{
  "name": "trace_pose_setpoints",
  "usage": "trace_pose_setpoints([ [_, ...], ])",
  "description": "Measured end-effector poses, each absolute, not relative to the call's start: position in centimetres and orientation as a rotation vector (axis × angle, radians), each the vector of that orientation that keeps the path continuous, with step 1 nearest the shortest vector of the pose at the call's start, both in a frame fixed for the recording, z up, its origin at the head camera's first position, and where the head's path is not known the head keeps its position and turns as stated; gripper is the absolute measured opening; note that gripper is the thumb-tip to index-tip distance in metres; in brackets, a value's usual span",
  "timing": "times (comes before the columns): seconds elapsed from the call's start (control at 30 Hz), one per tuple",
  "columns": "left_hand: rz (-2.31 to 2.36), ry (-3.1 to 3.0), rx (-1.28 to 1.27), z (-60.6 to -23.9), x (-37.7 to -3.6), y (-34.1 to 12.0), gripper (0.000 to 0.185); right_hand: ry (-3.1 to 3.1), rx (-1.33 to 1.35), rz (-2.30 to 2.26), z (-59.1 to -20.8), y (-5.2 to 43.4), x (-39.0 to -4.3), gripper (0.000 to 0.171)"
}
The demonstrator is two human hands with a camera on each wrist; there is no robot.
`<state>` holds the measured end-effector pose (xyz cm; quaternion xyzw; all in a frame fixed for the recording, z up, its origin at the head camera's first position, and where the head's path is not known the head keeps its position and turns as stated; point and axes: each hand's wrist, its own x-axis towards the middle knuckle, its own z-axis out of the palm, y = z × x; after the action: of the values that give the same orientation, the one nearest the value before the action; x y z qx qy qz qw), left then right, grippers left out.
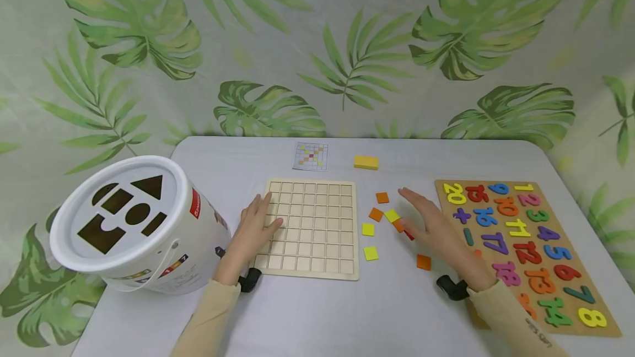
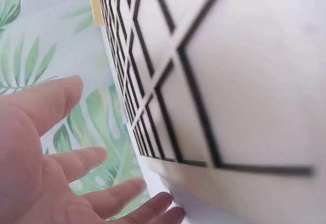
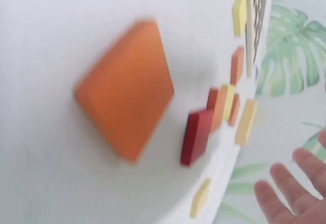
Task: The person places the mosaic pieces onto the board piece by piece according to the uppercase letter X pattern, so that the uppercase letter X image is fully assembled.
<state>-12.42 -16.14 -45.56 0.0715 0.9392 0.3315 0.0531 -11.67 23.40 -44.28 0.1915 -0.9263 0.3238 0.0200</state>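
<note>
A pale wooden grid board (image 1: 317,208) lies in the middle of the white table (image 1: 317,313). My left hand (image 1: 259,223) rests flat on the board's left edge, fingers straight; the left wrist view shows those fingers (image 2: 76,163) spread beside the grid board (image 2: 204,81). To the right of the board lie loose square tiles, orange (image 1: 382,198) and yellow (image 1: 367,229). My right hand (image 1: 430,223) hovers flat over them, holding nothing, partly covering a red tile (image 1: 408,234). The right wrist view shows an orange tile (image 3: 127,89), a red tile (image 3: 196,136) and my fingertips (image 3: 285,196).
A white bucket (image 1: 134,225) with shape cut-outs in its lid stands at the left. A number puzzle board (image 1: 575,302) with coloured digits lies at the right. A pattern card (image 1: 310,156) and a yellow block (image 1: 366,162) lie at the back. Leaf-print cloth hangs behind.
</note>
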Motion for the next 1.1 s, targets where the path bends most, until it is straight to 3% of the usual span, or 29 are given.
trace_pose_setpoints([
  [0.5,1.078,2.840,0.183,-46.3,-11.9,-16.3,0.059,-2.981,0.754,1.349,-46.3,20.4,-9.4,0.044],
  [1.1,1.047,2.937,0.345,-47.6,-12.5,-17.6,0.048,-3.072,0.777,1.176,-46.8,18.8,-9.5,0.029],
])
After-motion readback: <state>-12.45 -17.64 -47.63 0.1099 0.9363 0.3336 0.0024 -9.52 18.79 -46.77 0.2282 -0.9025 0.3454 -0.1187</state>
